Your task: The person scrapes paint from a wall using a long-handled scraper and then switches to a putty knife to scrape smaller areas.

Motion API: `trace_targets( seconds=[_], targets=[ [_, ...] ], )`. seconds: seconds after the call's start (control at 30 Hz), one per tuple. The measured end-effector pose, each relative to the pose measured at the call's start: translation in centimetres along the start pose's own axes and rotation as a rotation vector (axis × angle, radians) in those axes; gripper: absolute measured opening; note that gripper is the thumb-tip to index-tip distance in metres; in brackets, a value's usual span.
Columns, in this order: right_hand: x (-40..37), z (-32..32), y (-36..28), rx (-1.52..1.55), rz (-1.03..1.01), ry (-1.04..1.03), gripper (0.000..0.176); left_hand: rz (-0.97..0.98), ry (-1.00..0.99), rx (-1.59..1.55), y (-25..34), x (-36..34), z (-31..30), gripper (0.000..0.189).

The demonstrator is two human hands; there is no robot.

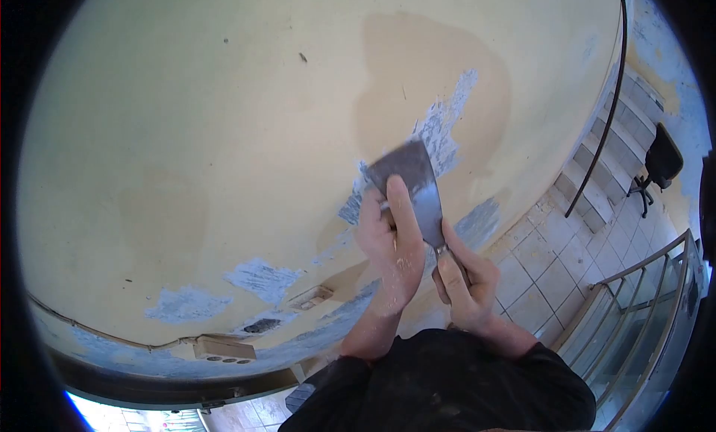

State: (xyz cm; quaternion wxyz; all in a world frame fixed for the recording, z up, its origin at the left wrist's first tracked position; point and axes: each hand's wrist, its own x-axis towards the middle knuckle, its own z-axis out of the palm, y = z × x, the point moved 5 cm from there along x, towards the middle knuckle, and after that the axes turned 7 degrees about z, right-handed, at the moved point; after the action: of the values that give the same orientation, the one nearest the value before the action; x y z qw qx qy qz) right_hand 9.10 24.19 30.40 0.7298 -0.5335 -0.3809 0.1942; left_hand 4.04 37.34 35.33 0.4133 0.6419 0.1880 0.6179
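Note:
A metal scraper (425,201) with a broad blade leans up toward the wall (261,134). My right hand (468,287) is wrapped round its handle. My left hand (395,242) grips the blade, thumb lying on the near face and the other fingers behind it. The blade's wide end lies in front of a scraped bluish-white patch (440,134) in the cream paint; whether it touches the wall is hard to tell. A darker, damp-looking stain (418,48) surrounds that patch. White dust clings to my left wrist.
More bare patches (261,279) run along the lower wall, beside a recessed wall box (312,298) and a socket strip (224,350) with a cable. At right are tiled floor (529,275), steps (608,164), a dark handrail (608,126), an office chair (660,160) and a glass-panelled frame (634,313).

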Motion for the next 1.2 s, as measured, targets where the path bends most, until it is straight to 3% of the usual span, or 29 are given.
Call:
trace_targets(
  seconds=[0.17,0.27,0.47,0.97,1.03,1.2],
  targets=[
    [1.6,0.6,-0.9,-0.008,-0.070,0.044,0.047,-0.013,0.007,-0.035,2.0,2.0,0.4,0.032],
    [0.6,0.1,-0.4,0.020,-0.039,0.006,0.047,0.018,-0.016,-0.019,0.9,0.7,0.1,0.032],
    [-1.8,0.1,2.1,0.108,0.118,-0.002,0.048,-0.111,-0.028,0.047,-0.8,-1.9,-0.5,0.032],
    [-0.2,1.0,1.3,0.081,0.048,0.053,0.048,-0.056,-0.051,0.021,0.6,0.7,0.5,0.033],
    [0.7,0.9,0.6,0.108,0.012,0.066,0.048,0.030,-0.039,0.004,1.3,1.6,1.1,0.031],
    [1.8,-0.9,-0.5,0.095,-0.018,0.012,0.049,-0.023,-0.055,-0.107,1.6,1.7,1.7,0.031]
  ],
)
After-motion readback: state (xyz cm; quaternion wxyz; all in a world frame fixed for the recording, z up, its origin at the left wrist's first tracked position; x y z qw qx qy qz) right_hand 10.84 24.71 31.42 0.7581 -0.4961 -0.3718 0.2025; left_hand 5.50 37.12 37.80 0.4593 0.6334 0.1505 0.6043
